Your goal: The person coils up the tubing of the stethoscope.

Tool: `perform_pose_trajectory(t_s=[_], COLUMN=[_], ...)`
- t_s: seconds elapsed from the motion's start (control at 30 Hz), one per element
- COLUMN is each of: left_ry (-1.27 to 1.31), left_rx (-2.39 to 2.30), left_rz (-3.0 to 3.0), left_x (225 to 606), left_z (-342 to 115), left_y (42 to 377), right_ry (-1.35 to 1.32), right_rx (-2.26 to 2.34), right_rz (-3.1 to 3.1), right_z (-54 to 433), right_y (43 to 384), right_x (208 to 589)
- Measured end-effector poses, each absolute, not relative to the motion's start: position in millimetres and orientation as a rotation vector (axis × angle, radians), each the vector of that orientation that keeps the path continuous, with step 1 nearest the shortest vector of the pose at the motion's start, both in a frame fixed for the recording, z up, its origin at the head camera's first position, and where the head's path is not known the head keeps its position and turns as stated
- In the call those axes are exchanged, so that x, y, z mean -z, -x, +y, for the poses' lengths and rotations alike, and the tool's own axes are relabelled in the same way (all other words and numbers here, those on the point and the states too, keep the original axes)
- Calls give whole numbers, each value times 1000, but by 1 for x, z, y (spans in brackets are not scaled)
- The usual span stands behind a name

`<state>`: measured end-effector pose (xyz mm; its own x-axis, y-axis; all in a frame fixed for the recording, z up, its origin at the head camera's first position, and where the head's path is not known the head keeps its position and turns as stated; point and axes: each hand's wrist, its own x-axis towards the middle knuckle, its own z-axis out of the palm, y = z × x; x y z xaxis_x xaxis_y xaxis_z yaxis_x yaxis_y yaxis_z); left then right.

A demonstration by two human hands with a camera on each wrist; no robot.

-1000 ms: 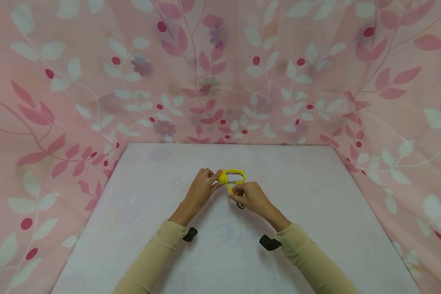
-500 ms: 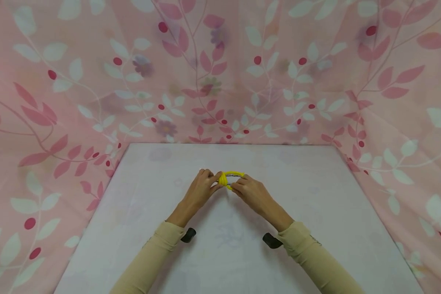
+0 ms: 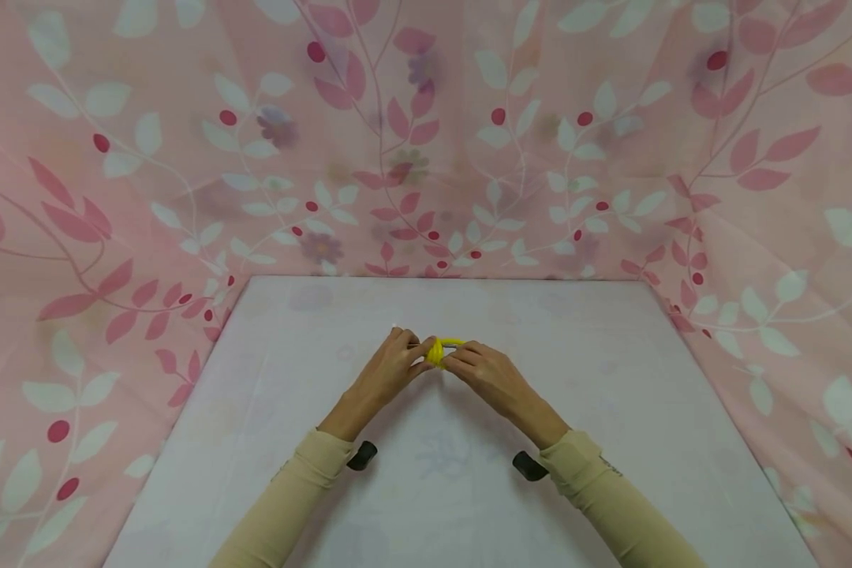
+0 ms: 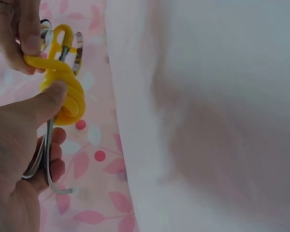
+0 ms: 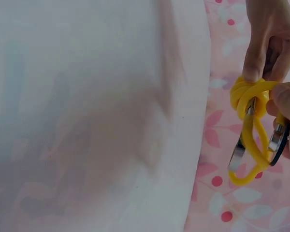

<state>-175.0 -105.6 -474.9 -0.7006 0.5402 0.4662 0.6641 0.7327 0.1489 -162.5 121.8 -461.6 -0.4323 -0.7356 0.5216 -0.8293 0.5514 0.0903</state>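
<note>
A stethoscope with yellow tubing is held above the table, the tubing wound in coils around its metal ear tubes. My left hand grips the ear tubes, thumb pressing on the coils; one bent tube ends in a pale ear tip. My right hand pinches the tubing beside the coils. Near the right fingers, in the right wrist view, is the round metal chest piece with a dark rim. Yellow loops extend past the coils; in the head view my right hand partly hides them.
A white-covered table lies beneath both hands. Pink leaf-patterned cloth rises at the back and both sides. Dark wrist cameras hang under both forearms.
My right hand has moved up to the loop and closer to the left hand, bringing the tubing end with it. The chest piece seen below it earlier is now hidden in the head view.
</note>
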Motion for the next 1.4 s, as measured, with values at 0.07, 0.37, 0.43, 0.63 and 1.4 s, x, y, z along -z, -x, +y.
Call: perform_pose_trajectory(t_s=[0.07, 0.37, 0.43, 0.63, 1.4], left_ry=[943, 1001, 1009, 1018, 1070], left_rx=[427, 473, 479, 516, 633], left_rz=[-2535, -2510, -2517, -2515, -2376], left_x=[475, 476, 479, 480, 475], left_z=[-106, -108, -109, -109, -111], left_y=[175, 177, 176, 176, 181], right_ry=[-1270, -1286, -1286, -1317, -1336], right_rx=[-244, -303, -334, -361, -645], right_rz=[-2259, -2246, -2250, -2214, -2205], right_z=[123, 126, 127, 132, 143], right_y=[163, 162, 163, 167, 184], right_x=[463, 464, 465, 467, 462])
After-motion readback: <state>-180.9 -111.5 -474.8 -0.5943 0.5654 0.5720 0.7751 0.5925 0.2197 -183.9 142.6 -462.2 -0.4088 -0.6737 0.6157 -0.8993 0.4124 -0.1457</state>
